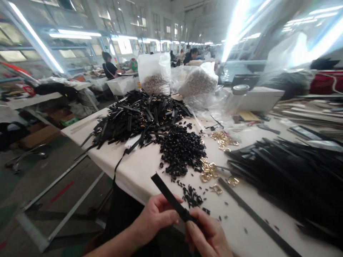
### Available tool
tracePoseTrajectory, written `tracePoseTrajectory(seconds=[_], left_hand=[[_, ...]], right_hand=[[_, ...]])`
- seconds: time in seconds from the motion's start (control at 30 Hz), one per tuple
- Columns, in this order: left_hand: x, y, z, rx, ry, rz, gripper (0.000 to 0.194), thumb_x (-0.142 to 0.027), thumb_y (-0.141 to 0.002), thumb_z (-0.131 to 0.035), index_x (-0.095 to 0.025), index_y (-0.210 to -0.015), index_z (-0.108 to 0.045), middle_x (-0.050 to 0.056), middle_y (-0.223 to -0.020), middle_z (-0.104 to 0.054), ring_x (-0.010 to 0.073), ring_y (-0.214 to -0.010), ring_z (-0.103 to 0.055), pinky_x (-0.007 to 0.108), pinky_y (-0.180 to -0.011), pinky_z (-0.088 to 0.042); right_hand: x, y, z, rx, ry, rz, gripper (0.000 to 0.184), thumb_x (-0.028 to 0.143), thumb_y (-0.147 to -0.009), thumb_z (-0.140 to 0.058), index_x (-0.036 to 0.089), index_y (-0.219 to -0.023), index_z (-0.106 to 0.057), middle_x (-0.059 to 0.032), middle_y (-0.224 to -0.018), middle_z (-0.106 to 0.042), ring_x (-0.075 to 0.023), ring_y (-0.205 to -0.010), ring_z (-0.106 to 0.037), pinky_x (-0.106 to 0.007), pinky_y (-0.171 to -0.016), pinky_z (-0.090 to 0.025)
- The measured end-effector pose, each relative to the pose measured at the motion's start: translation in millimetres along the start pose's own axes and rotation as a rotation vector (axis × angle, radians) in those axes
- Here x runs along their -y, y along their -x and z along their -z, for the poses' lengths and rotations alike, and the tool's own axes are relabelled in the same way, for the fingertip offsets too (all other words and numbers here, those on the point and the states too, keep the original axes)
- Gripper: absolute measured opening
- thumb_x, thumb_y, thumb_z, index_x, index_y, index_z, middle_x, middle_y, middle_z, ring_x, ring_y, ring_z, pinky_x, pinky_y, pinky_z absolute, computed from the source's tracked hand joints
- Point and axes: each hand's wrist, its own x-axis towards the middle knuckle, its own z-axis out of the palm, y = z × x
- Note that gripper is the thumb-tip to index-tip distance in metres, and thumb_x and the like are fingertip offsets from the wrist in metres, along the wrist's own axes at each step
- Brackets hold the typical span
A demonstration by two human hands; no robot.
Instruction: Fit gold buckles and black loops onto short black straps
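Note:
A black strap (166,189) slants up and to the left in front of me, over the table's near edge. My right hand (206,232) pinches its lower part between thumb and fingers, where a small dark band seems to cross it. My left hand (160,214) is curled about the strap higher up, fingers behind it and thumb in front. Just beyond my hands lie small black pieces (192,196) and a heap of black loops (182,150). Gold buckles (208,170) are strewn to the right of that heap.
Finished-looking black straps with gold buckles (142,114) are piled at the far left of the table (128,178). A stack of long black strips (289,175) fills the right side. Clear bags (155,76) stand behind. Beyond, a person (109,67) sits at another table.

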Motion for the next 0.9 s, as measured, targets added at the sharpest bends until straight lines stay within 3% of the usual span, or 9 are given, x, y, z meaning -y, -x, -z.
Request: tracePoseTrajectory(seconds=[0.13, 0.33, 0.53, 0.6, 0.77, 0.9], left_hand=[[-12.6, 3.5, 1.2, 0.037, -0.124, -0.021, 0.031, -0.039, -0.074, -0.081, -0.017, -0.096, -0.076, 0.003, -0.075, -0.07, 0.0116, -0.067, -0.06, 0.02, -0.067, -0.05], [-3.1, 1.6, -1.2, -0.111, -0.204, -0.107, 0.016, -0.029, -0.074, -0.081, -0.019, -0.086, -0.078, 0.001, -0.079, -0.072, 0.0103, -0.066, -0.061, 0.017, -0.062, -0.05], [1.6, 4.4, -16.7, -0.225, -0.178, -0.085, 0.022, -0.031, -0.067, -0.085, -0.017, -0.083, -0.079, 0.002, -0.073, -0.072, 0.0111, -0.062, -0.062, 0.019, -0.062, -0.051], [2.8, 4.7, -18.7, -0.223, -0.172, -0.073, 0.025, -0.033, -0.065, -0.086, -0.016, -0.082, -0.079, 0.002, -0.068, -0.07, 0.0103, -0.058, -0.059, 0.018, -0.059, -0.05], [5.3, 6.8, -13.2, -0.172, -0.203, -0.063, 0.024, -0.036, -0.068, -0.085, -0.016, -0.077, -0.076, 0.0, -0.061, -0.064, 0.0093, -0.056, -0.053, 0.017, -0.056, -0.045], [-1.0, 9.5, -13.7, -0.095, -0.219, -0.098, 0.022, -0.034, -0.069, -0.084, -0.016, -0.072, -0.074, 0.001, -0.064, -0.063, 0.0103, -0.059, -0.053, 0.019, -0.056, -0.044]], right_hand=[[17.8, 2.4, -3.5, -0.111, 0.054, 0.045, 0.026, 0.037, -0.095, -0.05, 0.018, -0.083, -0.063, 0.0015, -0.06, -0.057, -0.0104, -0.051, -0.052, -0.02, -0.05, -0.04], [17.4, 3.8, -7.2, -0.248, 0.216, 0.149, 0.017, 0.027, -0.089, -0.052, 0.018, -0.077, -0.062, 0.0035, -0.061, -0.053, -0.009, -0.054, -0.047, -0.021, -0.054, -0.035], [15.1, 8.3, -11.6, -0.332, 0.295, 0.211, 0.018, 0.023, -0.087, -0.053, 0.018, -0.07, -0.056, 0.0024, -0.061, -0.055, -0.0099, -0.056, -0.049, -0.022, -0.055, -0.036], [16.9, 10.7, -9.8, -0.288, 0.207, 0.183, 0.017, 0.024, -0.089, -0.053, 0.018, -0.075, -0.059, 0.0011, -0.064, -0.059, -0.0102, -0.057, -0.053, -0.021, -0.056, -0.04], [18.9, 16.4, -4.7, 0.011, -0.231, -0.003, 0.021, 0.036, -0.092, -0.053, 0.017, -0.089, -0.061, 0.0044, -0.059, -0.057, -0.0073, -0.043, -0.052, -0.016, -0.042, -0.042], [13.0, 17.3, -7.5, -0.015, -0.235, -0.007, 0.025, 0.04, -0.093, -0.053, 0.017, -0.087, -0.059, 0.0042, -0.057, -0.057, -0.0069, -0.041, -0.052, -0.015, -0.04, -0.04]])
